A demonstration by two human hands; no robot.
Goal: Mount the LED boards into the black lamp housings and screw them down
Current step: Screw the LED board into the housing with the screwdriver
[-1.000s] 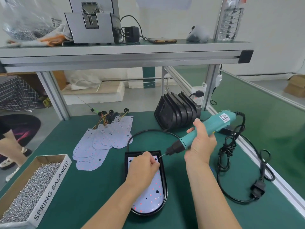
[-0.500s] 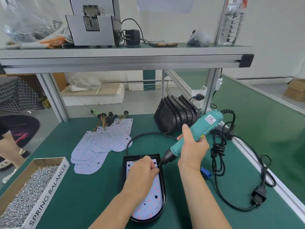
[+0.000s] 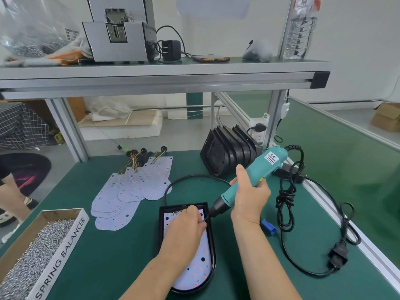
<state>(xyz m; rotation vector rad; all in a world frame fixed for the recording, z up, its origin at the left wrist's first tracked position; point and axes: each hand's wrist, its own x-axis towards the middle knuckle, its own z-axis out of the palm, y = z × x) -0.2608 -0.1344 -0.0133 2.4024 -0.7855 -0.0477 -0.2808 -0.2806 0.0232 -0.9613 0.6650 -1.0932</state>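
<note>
The black lamp housing (image 3: 161,231) lies low in the centre of the frame on the green table (image 3: 104,267), the LED board (image 3: 195,271) seated inside its rim. The left hand (image 3: 184,232) rests on the board's upper end, fingers curled in around the bit (image 3: 206,218); any screw there is too small to see. The right hand (image 3: 251,200) grips the teal screwdriver (image 3: 257,169), tilted down to the left. Bare mat lies left of the housing, up to the screw box (image 3: 32,256) at the lower left edge. Right of the housing, the coiled cable (image 3: 285,198) lies between it and the table's rail (image 3: 368,245). Loose boards (image 3: 134,189) and stacked housings (image 3: 229,154) lie above.
</note>
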